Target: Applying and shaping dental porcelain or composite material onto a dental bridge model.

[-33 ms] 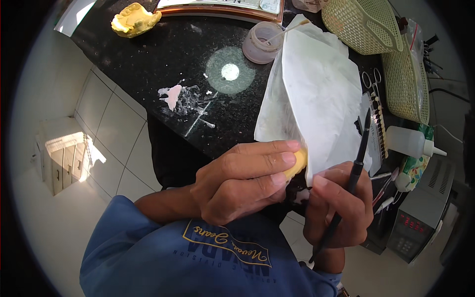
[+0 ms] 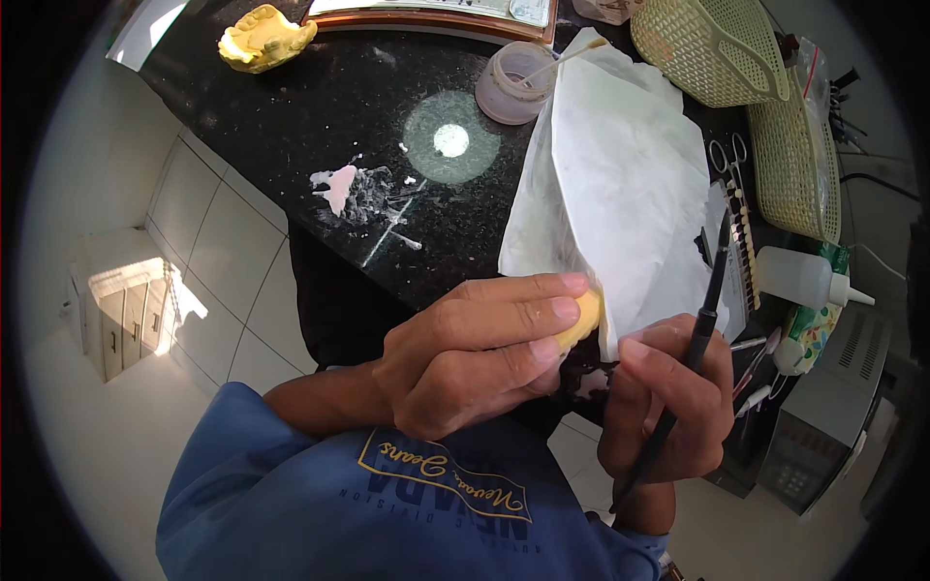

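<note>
In my left hand [image 2: 475, 353] is a yellow plaster piece [image 2: 585, 315], mostly covered by my closed fingers. My right hand [image 2: 668, 397] grips a slim black brush-like tool [image 2: 699, 334], slanting with its pointed tip up and away. The right thumb and fingertips sit beside the near corner of a folded white sheet [image 2: 630, 165]; whether they touch it I cannot tell. That sheet lies over the dark tabletop [image 2: 291, 116], just beyond both hands. A yellow dental plaster model [image 2: 266, 41] rests at the far left.
A small clear jar [image 2: 511, 92] with a cotton-tipped stick [image 2: 572, 56] stands at the back. Pink and white residue [image 2: 337, 189] marks the table. To the right are scissors [image 2: 728, 155], a tooth shade guide [image 2: 744, 232], plastic baskets [image 2: 790, 145], a squeeze bottle [image 2: 794, 276] and a grey device [image 2: 823, 416].
My right hand has shifted very slightly to the right with the black tool, its thumb a little farther from the sheet's corner. The left hand has stayed put.
</note>
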`<act>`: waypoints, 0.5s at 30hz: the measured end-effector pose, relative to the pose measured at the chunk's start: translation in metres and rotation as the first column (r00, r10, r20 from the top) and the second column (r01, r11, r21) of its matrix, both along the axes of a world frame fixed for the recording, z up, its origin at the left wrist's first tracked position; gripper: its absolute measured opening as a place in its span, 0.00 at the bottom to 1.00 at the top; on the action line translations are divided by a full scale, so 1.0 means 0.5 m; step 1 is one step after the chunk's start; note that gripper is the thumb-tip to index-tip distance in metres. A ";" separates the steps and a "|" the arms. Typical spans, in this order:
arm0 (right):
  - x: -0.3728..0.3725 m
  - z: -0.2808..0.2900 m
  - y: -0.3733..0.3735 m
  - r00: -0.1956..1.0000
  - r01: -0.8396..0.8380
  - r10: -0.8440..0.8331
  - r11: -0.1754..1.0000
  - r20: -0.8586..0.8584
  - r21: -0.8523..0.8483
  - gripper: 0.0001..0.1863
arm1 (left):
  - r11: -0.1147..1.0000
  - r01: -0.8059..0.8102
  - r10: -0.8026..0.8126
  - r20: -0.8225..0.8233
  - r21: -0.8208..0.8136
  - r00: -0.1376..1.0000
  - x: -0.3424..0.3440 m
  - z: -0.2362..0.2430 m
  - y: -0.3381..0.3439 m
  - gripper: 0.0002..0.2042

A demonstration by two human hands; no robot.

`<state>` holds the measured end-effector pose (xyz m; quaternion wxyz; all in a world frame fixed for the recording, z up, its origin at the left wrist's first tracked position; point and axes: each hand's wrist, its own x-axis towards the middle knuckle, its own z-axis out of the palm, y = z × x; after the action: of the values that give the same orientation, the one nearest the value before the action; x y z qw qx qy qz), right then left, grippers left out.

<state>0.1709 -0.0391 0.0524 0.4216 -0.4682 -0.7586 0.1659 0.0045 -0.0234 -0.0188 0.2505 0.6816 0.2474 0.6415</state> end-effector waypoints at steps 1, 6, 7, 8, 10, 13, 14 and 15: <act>0.001 -0.002 -0.002 1.000 0.023 -0.023 1.000 0.010 -0.009 0.18 | 0.999 0.010 -0.013 -0.062 -0.045 0.998 -0.004 0.003 -0.003 0.22; 0.011 -0.010 0.000 0.993 0.068 -0.070 0.997 0.094 0.028 0.15 | 1.000 0.001 -0.001 0.002 0.002 1.000 0.002 -0.002 0.005 0.20; 0.009 -0.002 -0.001 0.991 0.077 -0.075 0.997 0.111 -0.015 0.16 | 0.999 -0.030 0.026 0.082 0.041 0.996 0.006 -0.004 0.007 0.18; 0.007 0.003 -0.004 0.988 0.088 -0.079 0.994 0.129 -0.059 0.18 | 0.999 -0.030 0.027 0.081 0.039 0.996 0.005 -0.005 0.008 0.18; 0.006 0.000 -0.015 0.980 0.096 -0.082 0.993 0.179 -0.072 0.19 | 0.999 -0.021 0.017 0.101 0.046 0.995 0.007 -0.006 0.008 0.18; 0.003 -0.002 -0.017 0.970 0.111 -0.093 0.992 0.227 -0.067 0.20 | 0.999 -0.035 0.031 0.088 0.042 0.996 0.009 -0.005 0.009 0.18; 0.000 -0.002 -0.015 0.969 0.112 -0.098 0.992 0.226 -0.051 0.20 | 0.999 -0.033 0.030 0.088 0.041 0.996 0.008 -0.005 0.009 0.18; -0.003 -0.002 -0.012 0.969 0.113 -0.099 0.992 0.225 -0.051 0.20 | 0.999 -0.031 0.028 0.091 0.032 0.995 0.008 -0.004 0.010 0.18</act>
<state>0.1696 -0.0453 0.0515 0.3272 -0.5368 -0.7694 0.1136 0.0083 -0.0186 -0.0209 0.2407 0.6521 0.2353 0.6793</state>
